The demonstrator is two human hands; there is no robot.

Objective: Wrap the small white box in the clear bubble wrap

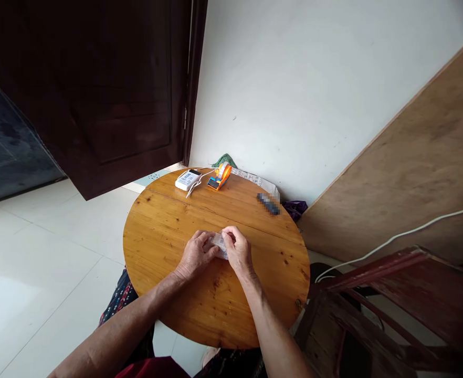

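Note:
Near the middle of the round wooden table, my two hands meet around a small pale, partly see-through packet with faint markings. Its exact kind is too small to make out. My left hand keeps its fingers and thumb on the packet's left side and lower edge. From the right, my right hand pinches the packet's upper right part between thumb and bent fingers. Parts of the packet are hidden beneath both hands.
At the far edge are a white box-shaped device with a cable and an orange tape dispenser. A blurred dark object lies far right. A dark door stands left; a reddish wooden chair is at right.

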